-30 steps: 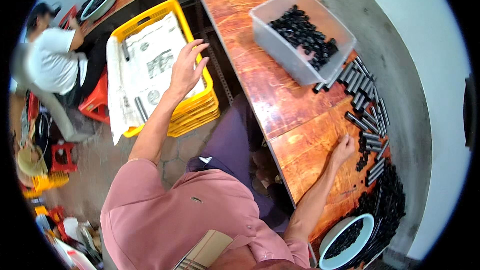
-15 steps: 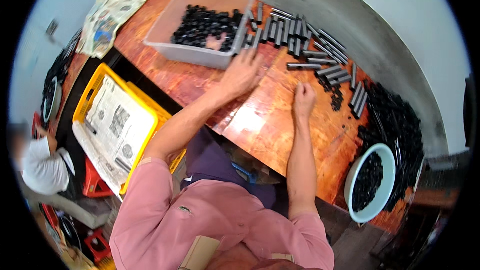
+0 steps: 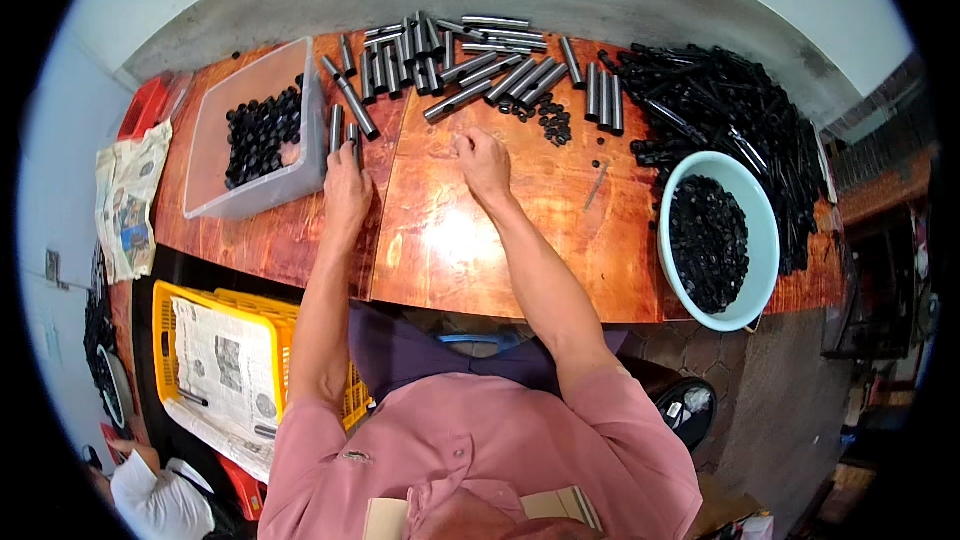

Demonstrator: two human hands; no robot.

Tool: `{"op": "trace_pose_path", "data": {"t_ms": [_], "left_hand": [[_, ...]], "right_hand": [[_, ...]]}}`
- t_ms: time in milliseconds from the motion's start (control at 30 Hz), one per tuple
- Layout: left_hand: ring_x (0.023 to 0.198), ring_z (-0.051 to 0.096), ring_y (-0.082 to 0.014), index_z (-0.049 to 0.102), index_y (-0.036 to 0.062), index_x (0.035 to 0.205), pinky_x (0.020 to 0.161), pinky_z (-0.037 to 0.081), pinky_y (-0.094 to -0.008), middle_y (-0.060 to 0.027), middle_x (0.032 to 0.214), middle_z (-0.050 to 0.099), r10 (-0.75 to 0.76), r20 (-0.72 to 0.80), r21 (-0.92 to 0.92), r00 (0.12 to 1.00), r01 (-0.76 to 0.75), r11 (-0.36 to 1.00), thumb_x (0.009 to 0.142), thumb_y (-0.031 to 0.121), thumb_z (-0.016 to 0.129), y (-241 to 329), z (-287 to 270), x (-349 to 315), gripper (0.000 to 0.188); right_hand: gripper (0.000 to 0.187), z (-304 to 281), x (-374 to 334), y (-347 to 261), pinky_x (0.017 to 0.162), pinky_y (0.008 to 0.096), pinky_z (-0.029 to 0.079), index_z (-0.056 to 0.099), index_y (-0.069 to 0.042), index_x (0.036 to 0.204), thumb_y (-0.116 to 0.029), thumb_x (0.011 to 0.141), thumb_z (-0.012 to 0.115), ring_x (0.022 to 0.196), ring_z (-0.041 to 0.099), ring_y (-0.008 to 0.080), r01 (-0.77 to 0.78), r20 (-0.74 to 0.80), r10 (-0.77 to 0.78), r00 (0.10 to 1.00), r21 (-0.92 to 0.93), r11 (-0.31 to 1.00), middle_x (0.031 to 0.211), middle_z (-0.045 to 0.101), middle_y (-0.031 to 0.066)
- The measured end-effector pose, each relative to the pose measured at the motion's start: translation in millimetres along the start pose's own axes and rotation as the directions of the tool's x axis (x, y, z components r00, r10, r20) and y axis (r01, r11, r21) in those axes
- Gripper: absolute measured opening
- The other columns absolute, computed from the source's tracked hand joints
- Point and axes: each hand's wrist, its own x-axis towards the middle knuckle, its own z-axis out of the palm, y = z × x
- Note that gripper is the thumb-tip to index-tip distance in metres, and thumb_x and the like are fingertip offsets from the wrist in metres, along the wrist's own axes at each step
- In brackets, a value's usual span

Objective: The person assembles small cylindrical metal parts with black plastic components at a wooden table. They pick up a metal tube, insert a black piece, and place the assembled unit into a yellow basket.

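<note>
Reddish wooden tabletop [image 3: 575,225] fills the head view's middle. The left hand [image 3: 347,187] overlaps two dark tubes [image 3: 335,127] at its twelve o'clock; I cannot tell whether it grips them. The right hand [image 3: 484,166] curls inward, contents hidden. Tubes look stiff, light, probably slippery: best held mid-barrel.

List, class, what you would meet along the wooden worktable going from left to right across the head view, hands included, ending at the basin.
Newspaper sheet, translucent plastic bin, left hand, right hand, three side-by-side dark tubes, pale blue basin.
</note>
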Motion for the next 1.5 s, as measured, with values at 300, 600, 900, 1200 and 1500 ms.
{"op": "trace_pose_path", "data": {"t_ms": [300, 600, 900, 1200, 1500], "left_hand": [[0.093, 0.067, -0.022, 0.043, -0.0012, 0.137, 0.079, 0.057, -0.0391, -0.0124, 0.108, 0.065, -0.271, 0.438, -0.866, 0.857, 0.483, 0.126, 0.09, 0.0, 0.061, 34, -34, -37, 0.05], [0.065, 0.058, -0.0181, 0.047, 0.0057, 0.131, 0.058, 0.051, -0.0345, -0.0064, 0.087, 0.057, -0.111, 0.601, -0.785, 0.791, 0.559, -0.267, 0.105, 0.035, 0.049, 67, -12, -59, 0.039], [0.059, 0.056, -0.0172, 0.052, 0.0054, 0.115, 0.054, 0.05, -0.0343, -0.0056, 0.08, 0.058, -0.078, 0.536, -0.839, 0.841, 0.52, -0.158, 0.105, 0.041, 0.047, 69, 5, -65, 0.038], [0.054, 0.051, -0.0159, 0.052, 0.0138, 0.111, 0.049, 0.041, -0.0332, -0.0022, 0.073, 0.054, -0.077, 0.616, -0.746, 0.784, 0.548, -0.379, 0.103, 0.057, 0.042, 63, -9, -66, 0.045], [0.058, 0.054, -0.016, 0.055, 0.0136, 0.107, 0.05, 0.043, -0.0339, -0.0013, 0.076, 0.056, -0.051, 0.614, -0.752, 0.787, 0.565, -0.339, 0.103, 0.046, 0.049, 67, -6, -66, 0.033]], "right_hand": [[0.03, -4, 1, 0, 0.068, 0.0474, 0.048, 0.067, -0.001, 0.088, -0.03, 0.093, 0.059, 0.08, 0.066, 0.0351, -0.043, -0.007, 0.043, 0.999, 0.036, 0.998, 0.081, 0.066, 0.0197], [0.018, -89, 48, -19, 0.076, 0.0439, 0.053, 0.069, -0.001, 0.091, -0.017, 0.091, 0.061, 0.087, 0.068, 0.0327, 0.084, -0.287, -0.121, 0.95, -0.139, 0.987, 0.092, 0.071, 0.0171], [0.029, -245, 93, 51, 0.08, 0.046, 0.058, 0.062, 0.0, 0.113, -0.014, 0.087, 0.061, 0.095, 0.071, 0.0342, -0.224, -0.262, -0.051, 0.964, -0.898, 0.379, 0.111, 0.065, 0.0189], [0.014, -260, 93, 60, 0.072, 0.0431, 0.058, 0.07, -0.001, 0.094, -0.009, 0.083, 0.066, 0.089, 0.072, 0.0319, -0.074, -0.099, -0.096, 0.991, -0.97, 0.231, 0.105, 0.065, 0.0179], [0.023, -244, 64, -56, 0.063, 0.0416, 0.056, 0.064, 0.001, 0.096, -0.013, 0.08, 0.073, 0.081, 0.069, 0.0312, 0.239, -0.166, -0.603, 0.78, -0.811, 0.533, 0.091, 0.064, 0.0169]]}}
